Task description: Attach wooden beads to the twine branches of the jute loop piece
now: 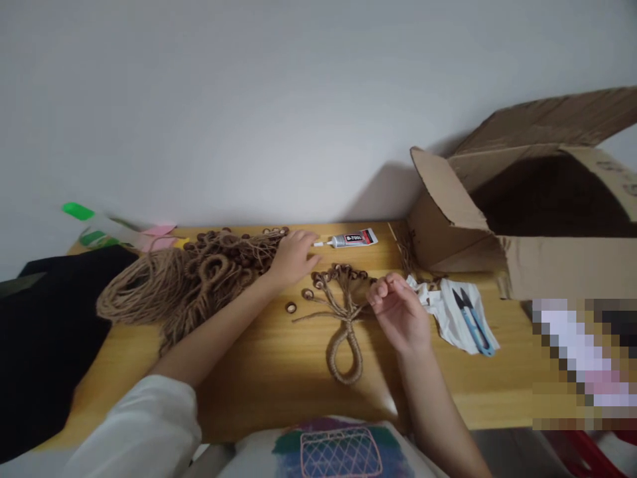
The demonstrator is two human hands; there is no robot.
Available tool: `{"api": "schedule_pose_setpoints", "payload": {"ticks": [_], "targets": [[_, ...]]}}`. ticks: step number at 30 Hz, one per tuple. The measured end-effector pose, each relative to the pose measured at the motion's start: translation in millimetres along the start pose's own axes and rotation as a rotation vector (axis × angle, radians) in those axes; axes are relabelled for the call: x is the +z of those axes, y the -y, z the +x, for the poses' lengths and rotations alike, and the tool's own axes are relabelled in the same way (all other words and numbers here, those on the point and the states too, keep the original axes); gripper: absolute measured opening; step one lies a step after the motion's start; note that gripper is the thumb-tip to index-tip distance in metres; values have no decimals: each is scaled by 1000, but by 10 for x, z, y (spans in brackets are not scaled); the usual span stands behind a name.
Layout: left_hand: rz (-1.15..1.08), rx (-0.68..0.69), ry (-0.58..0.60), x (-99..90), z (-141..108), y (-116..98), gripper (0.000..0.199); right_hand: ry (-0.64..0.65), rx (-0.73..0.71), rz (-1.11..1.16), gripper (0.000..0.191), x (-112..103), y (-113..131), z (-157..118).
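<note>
While the two hands sit well apart, the left hand (294, 257) spreads thumb and fingers at the right end of one cord heap (236, 252), near one B-7000 glue tube (354, 238). Right hand (402, 315) curled, just beside one looped twine tassel (349, 326), mid-tabletop (279, 378); can't tell if it pinches a strand. One loose wooden ring (290, 307) left of the tassel. One twine coil (142, 292), one pair of thread snips (480, 332) on one white sheet (450, 312), one cardboard box (572, 265).

Cardboard box (572, 265) cut off at R edge, blk cloth (54, 332) at L (pixelated patch (584, 362), lower R, unclear).
</note>
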State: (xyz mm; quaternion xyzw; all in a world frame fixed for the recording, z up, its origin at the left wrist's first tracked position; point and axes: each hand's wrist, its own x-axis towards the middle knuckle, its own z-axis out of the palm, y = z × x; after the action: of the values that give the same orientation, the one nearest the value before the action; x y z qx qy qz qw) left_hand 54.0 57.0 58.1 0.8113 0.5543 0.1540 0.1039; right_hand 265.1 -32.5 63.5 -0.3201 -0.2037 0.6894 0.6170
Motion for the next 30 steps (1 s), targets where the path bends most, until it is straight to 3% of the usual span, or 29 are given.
{"api": "schedule_pose_setpoints", "payload": {"ticks": [4,8,13,22,30], "targets": [[65,85,129,101,415,-258,45,-25,-21,0,25,-36,3,23],[75,147,177,229,625,-397,42,-32,-54,9,25,-83,25,44],[76,156,161,260,685,-355,34,-26,-54,25,23,-72,53,28],[11,124,65,-77,781,-141,46,-33,-20,35,25,-45,52,-18],[-4,245,137,154,659,-310,42,-25,-31,39,25,-42,74,-21]]}}
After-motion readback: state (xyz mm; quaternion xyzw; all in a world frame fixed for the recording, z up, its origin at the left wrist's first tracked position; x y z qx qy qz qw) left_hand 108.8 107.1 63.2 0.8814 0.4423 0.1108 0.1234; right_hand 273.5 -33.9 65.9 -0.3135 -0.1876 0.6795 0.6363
